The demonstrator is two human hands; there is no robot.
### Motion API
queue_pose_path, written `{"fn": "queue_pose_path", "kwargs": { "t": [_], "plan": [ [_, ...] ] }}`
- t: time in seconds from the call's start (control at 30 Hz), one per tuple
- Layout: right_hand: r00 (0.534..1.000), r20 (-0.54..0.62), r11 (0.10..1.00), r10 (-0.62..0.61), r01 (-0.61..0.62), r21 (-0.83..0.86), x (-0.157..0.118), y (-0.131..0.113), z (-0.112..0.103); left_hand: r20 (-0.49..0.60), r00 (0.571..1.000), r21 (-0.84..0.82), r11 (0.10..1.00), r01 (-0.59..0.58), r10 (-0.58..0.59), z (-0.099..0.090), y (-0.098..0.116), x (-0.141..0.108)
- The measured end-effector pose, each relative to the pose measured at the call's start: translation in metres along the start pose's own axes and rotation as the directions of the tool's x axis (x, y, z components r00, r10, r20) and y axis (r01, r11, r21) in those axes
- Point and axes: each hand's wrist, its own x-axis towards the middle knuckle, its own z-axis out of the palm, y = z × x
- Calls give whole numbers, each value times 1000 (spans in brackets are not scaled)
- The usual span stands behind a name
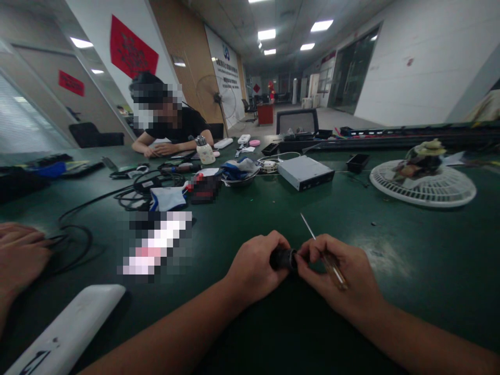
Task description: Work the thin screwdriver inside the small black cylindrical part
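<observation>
My left hand (253, 263) grips a black cylindrical connector (282, 259) a little above the dark green table (351, 229). My right hand (338, 273) holds a screwdriver (331, 263) with an amber clear handle, and its thin steel shaft points up and away. The fingers of my right hand touch the connector's end. The tip of the screwdriver is not on the connector. Part of the connector is hidden by my fingers.
Another person's hand (19, 255) lies at the left edge near a black cable (74, 245). A white bar (66, 333) lies at the front left. Farther off are a metal box (304, 173), a white fan guard (424, 183), a bowl with cloth (239, 174), and a seated person (172, 120).
</observation>
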Motion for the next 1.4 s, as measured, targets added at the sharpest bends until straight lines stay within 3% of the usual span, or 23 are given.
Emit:
{"fn": "queue_pose_path", "kwargs": {
  "t": [0.33, 0.53, 1.07, 1.3, 1.4],
  "plan": [
    [994, 86, 995, -68, 61, 82, 3, 0, -3, -7, 999, -6, 999, -39, 39, 1, -4, -1],
    [986, 160, 992, -54, 35, 119, 4, 5, -2, -49, 999, -40, 999, 16, -18, 2, -4, 0],
    [987, 158, 999, 41, -38, -23, 4, 7, 2, 120, 990, -9, 997, -79, 79, -1, 0, 1],
    [988, 133, 989, 73, -89, 119, 3, 3, -1, -9, 998, 21, 998, 56, -56, 0, -1, 2],
    [998, 47, 959, -37, 22, 282, 0, 6, -4, -49, 990, 5, 991, 130, -130, 0, -3, 2]
  ]
}}
